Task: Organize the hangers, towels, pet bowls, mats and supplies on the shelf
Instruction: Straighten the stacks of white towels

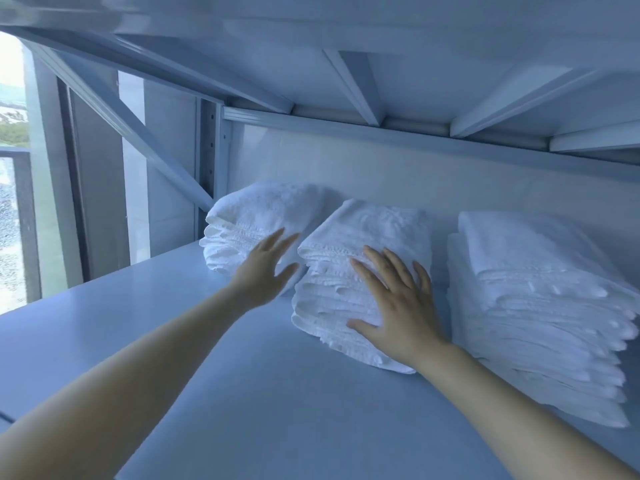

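Here, the right hand [398,306] lies flat against the front face of the middle towel stack [374,226], a pile of folded white towels. Its fingers are straight and spread wide, the fingertips pointing up toward the pile's top edge and the thumb stretched out to the left, low on the folded edges; it grips nothing. The left hand [266,268] is held up just left of that pile, in front of the gap between it and the left towel stack [249,209]. Its fingers are also straight and fanned apart, holding nothing, and the hand is blurred, so I cannot tell whether it touches either pile. The left towel stack sits just beyond the left hand's fingertips and to their left, set at an angle to its neighbour. To the right of the right hand, just beside its little finger and wrist, stands the right towel stack [530,271], the tallest pile, with a narrow gap between it and the middle one. All the piles rest on the pale shelf board [242,375] that runs beneath both bare forearms. Above the hands is the ribbed underside of the upper shelf [415,74]. Far left of the left hand, a diagonal brace [138,133] meets an upright post [209,150], with a window [10,202] beyond them.
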A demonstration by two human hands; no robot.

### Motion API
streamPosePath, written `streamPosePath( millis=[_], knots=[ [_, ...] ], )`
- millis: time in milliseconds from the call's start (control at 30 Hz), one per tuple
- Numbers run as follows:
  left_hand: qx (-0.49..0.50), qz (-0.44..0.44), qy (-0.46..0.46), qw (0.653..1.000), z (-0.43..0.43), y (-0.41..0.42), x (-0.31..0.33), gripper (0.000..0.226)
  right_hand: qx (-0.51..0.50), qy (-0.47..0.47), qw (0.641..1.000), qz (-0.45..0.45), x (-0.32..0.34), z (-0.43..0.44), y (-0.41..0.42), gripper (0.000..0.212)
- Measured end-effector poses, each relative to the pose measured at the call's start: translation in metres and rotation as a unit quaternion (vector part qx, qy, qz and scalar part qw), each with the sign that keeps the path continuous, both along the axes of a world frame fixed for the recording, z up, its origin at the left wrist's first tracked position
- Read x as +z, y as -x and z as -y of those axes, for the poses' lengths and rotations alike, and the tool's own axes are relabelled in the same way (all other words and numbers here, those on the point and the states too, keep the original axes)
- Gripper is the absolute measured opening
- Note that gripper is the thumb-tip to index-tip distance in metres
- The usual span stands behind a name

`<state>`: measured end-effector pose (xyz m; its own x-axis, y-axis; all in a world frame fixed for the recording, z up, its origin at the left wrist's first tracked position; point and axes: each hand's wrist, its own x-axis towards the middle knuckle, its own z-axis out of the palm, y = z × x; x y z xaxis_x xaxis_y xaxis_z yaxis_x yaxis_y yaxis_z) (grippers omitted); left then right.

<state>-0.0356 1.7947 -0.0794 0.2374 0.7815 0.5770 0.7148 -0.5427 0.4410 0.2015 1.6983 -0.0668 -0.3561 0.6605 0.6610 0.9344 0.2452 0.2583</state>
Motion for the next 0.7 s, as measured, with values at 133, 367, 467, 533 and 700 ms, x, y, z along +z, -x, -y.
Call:
streamPosePath(
  millis=[133, 367, 467, 533, 700],
  knots=[
    [-0.142, 0.053, -0.074, 0.986, 0.042, -0.02, 0.003, 0.06, -0.005, 0.035, 0.999, -0.025, -0.005, 0.007, -0.006, 0.096],
    [-0.125, -0.14, -0.118, 0.975, 0.045, -0.033, -0.011, 0.111, 0.027, 0.088, 0.993, -0.069, -0.018, 0.022, -0.032, 0.11],
    [-0.101, -0.144, -0.143, 0.974, 0.039, -0.041, -0.019, 0.116, 0.042, 0.109, 0.989, -0.091, -0.016, 0.025, -0.035, 0.105],
    [-0.086, -0.14, -0.141, 0.976, 0.035, -0.047, -0.019, 0.113, 0.034, 0.122, 0.988, -0.087, -0.015, 0.022, -0.037, 0.103],
    [-0.07, -0.133, -0.138, 0.979, 0.022, -0.056, -0.017, 0.111, 0.022, 0.128, 0.988, -0.09, -0.016, -0.002, -0.044, 0.103]
  ],
)
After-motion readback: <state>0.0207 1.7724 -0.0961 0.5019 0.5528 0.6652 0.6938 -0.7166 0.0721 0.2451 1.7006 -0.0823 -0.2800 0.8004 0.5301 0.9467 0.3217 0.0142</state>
